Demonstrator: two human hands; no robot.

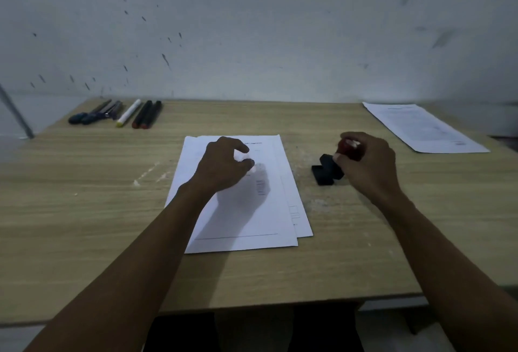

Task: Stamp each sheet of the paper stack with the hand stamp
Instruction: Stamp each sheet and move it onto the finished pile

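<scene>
A stack of white printed sheets (246,222) lies at the middle of the wooden table (84,211), slightly fanned so a lower sheet shows along the right side. My left hand (224,164) hovers over the upper half of the top sheet, fingers curled and apart, holding nothing. Just right of the stack, my right hand (367,164) grips the red knob of the hand stamp (349,150). The stamp's black base (326,171) touches the table, tilted to the left; whether a separate ink pad lies under it I cannot tell.
A single printed sheet (423,127) with a reddish mark near its lower end lies at the table's far right corner. Several pens and markers (117,114) lie in a row at the far left. A grey wall stands right behind the table.
</scene>
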